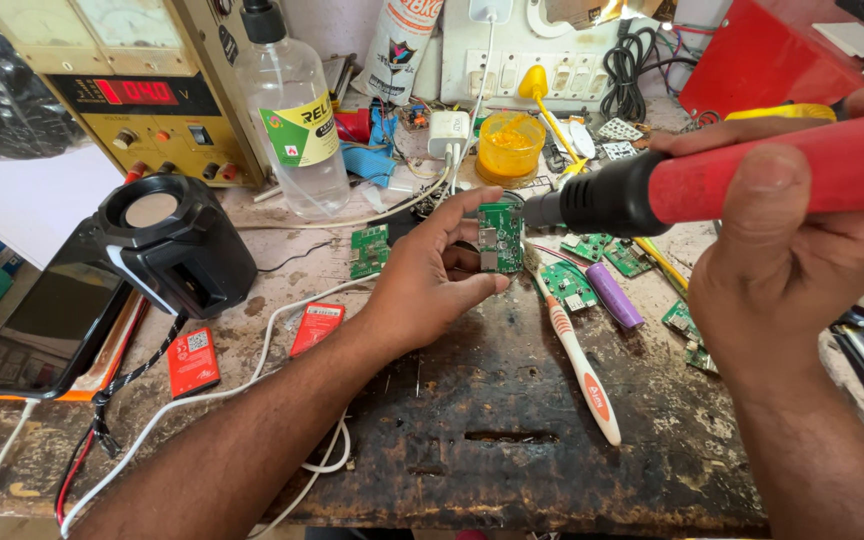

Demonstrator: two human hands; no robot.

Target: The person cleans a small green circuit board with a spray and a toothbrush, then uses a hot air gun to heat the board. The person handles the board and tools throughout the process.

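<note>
Bright, even daylight — soft shadows, wide-angle bending at edges, nearest hand (792,250) slightly blurred.

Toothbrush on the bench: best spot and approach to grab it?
Grip the white toothbrush at mid-handle, pinching across its narrow width from above. It lies flat on the workbench, bristle end toward the circuit boards and purple cell, while the handle end nearer the person has bare bench on both sides.

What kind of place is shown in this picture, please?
Most likely a small electronics repair bench. The right hand holds a soldering iron to a green circuit board in the left hand, and a power supply stands behind.
</note>
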